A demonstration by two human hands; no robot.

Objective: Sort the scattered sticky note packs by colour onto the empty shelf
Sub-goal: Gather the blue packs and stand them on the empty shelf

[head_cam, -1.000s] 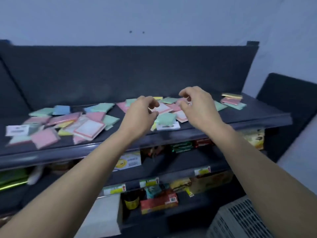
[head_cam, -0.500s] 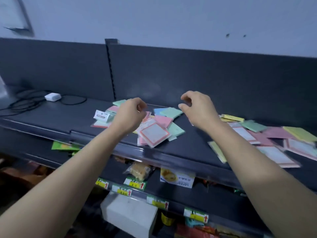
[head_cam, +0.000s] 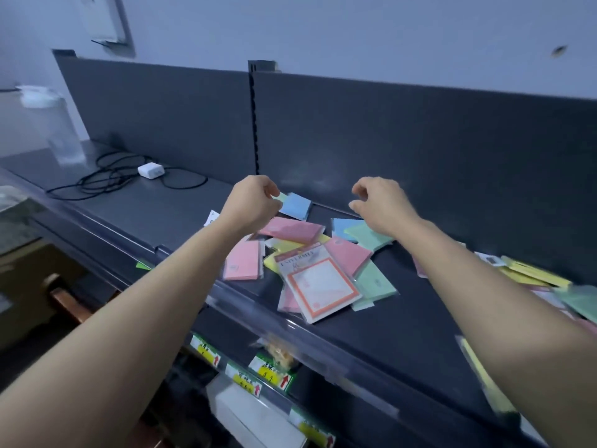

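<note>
The left hand (head_cam: 255,203) is curled in like a soft fist, and I see nothing in it. The right hand (head_cam: 382,205) is half open, thumb and fingers apart, and it holds nothing too. Both hang just over the back of the heap of sticky note packs (head_cam: 310,253), which lie all mixed up on the shelf (head_cam: 403,324). The left hand is just beside a blue pack (head_cam: 295,205). It may be touching the corner, but that is hard to see. A good way is to take one colour at a time. Blue is close and nothing lies on it, so pinch it by an edge. The packs look shiny and may slip, so lift the top ones first. Make one pile for each colour on the empty shelf (head_cam: 145,208) to the left, away from the charger (head_cam: 151,170) and its cable (head_cam: 106,180).
</note>
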